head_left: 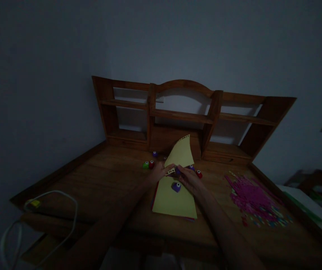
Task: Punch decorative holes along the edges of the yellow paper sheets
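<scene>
A yellow paper sheet (180, 153) with rows of small holes along two edges stands up from the desk and curls backward. My left hand (158, 171) pinches its lower left edge. Closed around a small purple paper punch (177, 170), my right hand (190, 179) works at the sheet's lower edge; the fingers partly cover the punch. Below both hands, a second purple punch (176, 186) with a white round top lies on a stack of coloured paper (173, 204), yellow uppermost. Close to the left hand sit a green punch (145, 165) and a red punch (151, 164).
Behind the hands rises a wooden shelf unit (182, 117). More punches, one purple (154, 153) and one red (199, 174), stand around the sheet. Pink strips (252, 197) and small coloured bits pile at the right. A white cable (75, 210) loops over the left front edge.
</scene>
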`<action>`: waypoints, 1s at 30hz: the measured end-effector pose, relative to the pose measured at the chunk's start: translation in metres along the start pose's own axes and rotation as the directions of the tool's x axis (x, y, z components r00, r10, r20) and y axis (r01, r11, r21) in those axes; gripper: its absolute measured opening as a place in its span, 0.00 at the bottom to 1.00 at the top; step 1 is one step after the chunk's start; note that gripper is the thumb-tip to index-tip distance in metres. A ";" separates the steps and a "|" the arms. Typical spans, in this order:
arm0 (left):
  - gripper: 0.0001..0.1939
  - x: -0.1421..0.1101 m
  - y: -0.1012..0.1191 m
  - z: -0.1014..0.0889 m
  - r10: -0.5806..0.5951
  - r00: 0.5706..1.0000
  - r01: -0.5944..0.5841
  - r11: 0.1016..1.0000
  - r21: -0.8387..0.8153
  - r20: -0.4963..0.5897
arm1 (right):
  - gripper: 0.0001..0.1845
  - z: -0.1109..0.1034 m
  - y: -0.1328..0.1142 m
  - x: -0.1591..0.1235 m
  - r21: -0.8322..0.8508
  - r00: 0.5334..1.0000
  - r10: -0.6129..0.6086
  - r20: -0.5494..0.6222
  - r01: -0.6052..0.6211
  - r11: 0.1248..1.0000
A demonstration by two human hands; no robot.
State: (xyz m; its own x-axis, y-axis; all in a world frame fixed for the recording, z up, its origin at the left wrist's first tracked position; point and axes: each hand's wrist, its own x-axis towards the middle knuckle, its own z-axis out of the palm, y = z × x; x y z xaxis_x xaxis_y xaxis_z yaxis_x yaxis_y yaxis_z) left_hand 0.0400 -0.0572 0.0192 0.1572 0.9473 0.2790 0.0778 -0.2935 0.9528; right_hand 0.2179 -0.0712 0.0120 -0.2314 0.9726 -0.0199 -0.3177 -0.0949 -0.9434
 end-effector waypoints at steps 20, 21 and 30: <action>0.26 0.001 -0.008 0.001 -0.088 0.983 0.101 0.992 -0.072 0.158 | 0.16 0.002 -0.004 -0.001 0.062 0.998 0.021 0.059 -0.024 0.998; 0.26 0.000 -0.008 0.001 -0.081 0.984 0.095 0.992 -0.081 0.161 | 0.16 0.001 -0.003 -0.001 0.073 0.999 0.018 0.052 -0.022 0.997; 0.25 -0.005 0.002 0.002 -0.052 0.985 0.066 0.995 -0.079 0.167 | 0.17 0.000 -0.003 -0.001 -0.005 0.999 0.003 0.053 -0.003 1.000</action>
State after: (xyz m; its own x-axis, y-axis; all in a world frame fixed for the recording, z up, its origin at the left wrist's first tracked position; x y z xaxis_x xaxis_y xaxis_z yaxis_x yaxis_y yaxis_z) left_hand 0.0417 -0.0628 0.0189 0.3149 0.9267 0.2050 0.0105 -0.2193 0.9756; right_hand 0.2190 -0.0721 0.0154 -0.2805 0.9598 -0.0053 -0.3123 -0.0965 -0.9451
